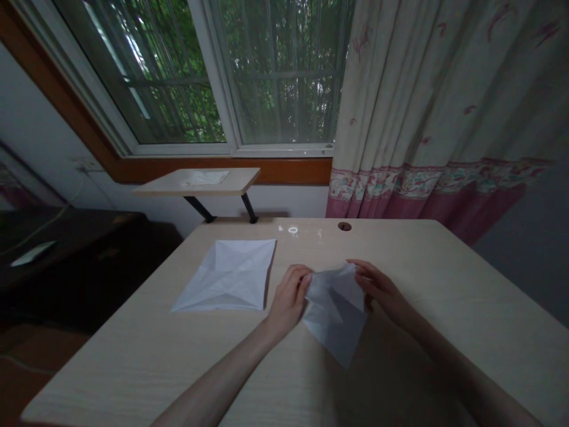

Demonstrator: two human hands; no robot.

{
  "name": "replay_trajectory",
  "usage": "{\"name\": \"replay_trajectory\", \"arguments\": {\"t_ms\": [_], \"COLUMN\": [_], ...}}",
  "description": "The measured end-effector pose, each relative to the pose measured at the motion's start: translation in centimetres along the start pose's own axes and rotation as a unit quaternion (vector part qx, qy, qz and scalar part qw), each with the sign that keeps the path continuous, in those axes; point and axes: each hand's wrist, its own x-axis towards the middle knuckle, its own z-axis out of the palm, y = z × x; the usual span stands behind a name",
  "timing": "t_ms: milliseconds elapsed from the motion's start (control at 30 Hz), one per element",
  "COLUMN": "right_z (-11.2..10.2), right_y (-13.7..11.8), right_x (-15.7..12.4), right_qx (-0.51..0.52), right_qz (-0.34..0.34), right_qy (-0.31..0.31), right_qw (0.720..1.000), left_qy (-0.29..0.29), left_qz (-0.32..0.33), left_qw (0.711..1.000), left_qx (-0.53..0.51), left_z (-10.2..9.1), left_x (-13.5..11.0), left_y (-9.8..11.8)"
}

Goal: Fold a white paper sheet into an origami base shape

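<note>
Between my two hands is a partly folded sheet of white paper, creased, with one pointed corner hanging toward me. My left hand pinches its left edge, thumb and fingers closed on it. At the upper right edge, my right hand grips the same sheet, with some fingers hidden behind it. To the left of my left hand, a second white paper lies on the table, opened out square, with fold lines across it.
The pale wooden table has a round cable hole near its back edge. A small raised shelf at the back left carries a white paper. Behind are a window and a flowered curtain. A dark surface stands at left.
</note>
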Motion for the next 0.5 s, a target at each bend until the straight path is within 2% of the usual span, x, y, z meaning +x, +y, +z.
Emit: {"name": "replay_trajectory", "arguments": {"t_ms": [167, 333, 500], "right_z": [0.1, -0.3, 0.2], "right_y": [0.2, -0.3, -0.3], "right_x": [-1.1, -1.4, -1.6], "right_qx": [0.04, -0.003, -0.116], "right_qz": [0.019, -0.003, -0.038], "right_qy": [-0.054, -0.094, -0.009], "right_qw": [0.998, 0.996, 0.993], "left_qy": [-0.018, -0.046, -0.101], "left_qz": [-0.016, -0.009, 0.04], "left_qw": [1.0, 0.998, 0.993], "left_qx": [-0.01, -0.031, -0.038], "left_z": [0.1, 0.0, -0.5], "left_x": [-0.3, -0.4, -0.6], "left_y": [0.2, 0.3, 0.5]}}
